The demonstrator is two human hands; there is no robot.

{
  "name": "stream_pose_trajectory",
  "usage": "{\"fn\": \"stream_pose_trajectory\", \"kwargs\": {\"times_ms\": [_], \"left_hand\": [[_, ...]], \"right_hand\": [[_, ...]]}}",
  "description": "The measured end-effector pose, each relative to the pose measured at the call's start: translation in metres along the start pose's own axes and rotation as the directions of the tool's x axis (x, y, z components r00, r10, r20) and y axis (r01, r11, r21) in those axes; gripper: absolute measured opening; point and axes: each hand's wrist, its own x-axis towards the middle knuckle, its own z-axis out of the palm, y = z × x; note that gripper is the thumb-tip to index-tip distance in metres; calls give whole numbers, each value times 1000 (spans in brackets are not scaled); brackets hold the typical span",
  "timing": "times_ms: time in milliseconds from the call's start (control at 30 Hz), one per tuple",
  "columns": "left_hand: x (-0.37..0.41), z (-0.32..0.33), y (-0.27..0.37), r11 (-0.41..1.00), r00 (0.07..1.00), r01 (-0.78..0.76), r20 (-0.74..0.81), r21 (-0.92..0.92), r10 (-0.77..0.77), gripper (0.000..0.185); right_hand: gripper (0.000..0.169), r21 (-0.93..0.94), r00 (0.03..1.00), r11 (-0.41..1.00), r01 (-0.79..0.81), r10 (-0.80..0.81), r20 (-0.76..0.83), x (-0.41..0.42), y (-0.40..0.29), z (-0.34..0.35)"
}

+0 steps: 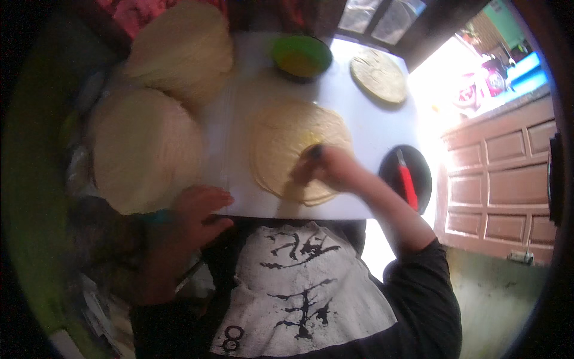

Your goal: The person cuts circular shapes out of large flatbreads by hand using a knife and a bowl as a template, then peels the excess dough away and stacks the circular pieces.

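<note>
Thin rounds of pale dough (278,139) lie stacked on the white tabletop before me, with a yellow greasy patch near the middle. Over this stack is my right hand (320,166), blurred, its fingers bent down toward the dough; whether it holds anything cannot be told. My left hand (204,208) is at the table's front left edge, beside a large pale dough round (143,152), fingers apart and nothing seen in them. A green bowl (302,56) with yellowish contents stands beyond the stack.
Another large dough piece (184,49) lies at the back left. A flat dough round (379,76) rests at the back right. On the right, a dark round pan or plate (390,168) bears a red-handled tool (407,184). A brown panelled wooden door (502,179) stands beyond the table.
</note>
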Motion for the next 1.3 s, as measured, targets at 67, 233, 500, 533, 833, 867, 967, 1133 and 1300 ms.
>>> {"fn": "stream_pose_trajectory", "kwargs": {"times_ms": [67, 233, 500, 533, 833, 867, 967, 1133, 1300], "left_hand": [[11, -51, -7, 985, 996, -51, -61, 167, 62, 43], [86, -133, -38, 957, 913, 284, -321, 56, -252, 40], [125, -169, -153, 930, 958, 195, -264, 311, -113, 49], [132, -166, -166, 925, 967, 160, -245, 345, -76, 49], [151, -160, -197, 900, 964, -18, -231, 436, 132, 37], [152, -162, -196, 907, 964, -29, -228, 421, 137, 36], [144, -159, -205, 939, 963, -9, -249, 344, 100, 32], [141, -161, -209, 934, 948, 17, -303, 356, 98, 27], [132, -168, -207, 931, 916, 185, -399, 313, -47, 25]], "right_hand": [[26, 52, 962, 981, -186, 192, -191, 8, 25, -34], [20, -444, 969, 886, -133, 22, -247, 24, -1, -22], [24, -415, 939, 892, 180, -281, -197, 72, -72, -24], [24, -418, 927, 879, 229, -327, -181, 89, -80, -28], [38, -714, 794, 635, 296, -579, -185, 263, -120, -42], [37, -716, 796, 621, 318, -585, -154, 272, -117, -47], [37, -722, 737, 528, 447, -674, -36, 291, -110, -55], [32, -685, 764, 587, 432, -641, -67, 305, -108, -60], [30, -628, 713, 628, 460, -683, -160, 317, -127, -73]]}}
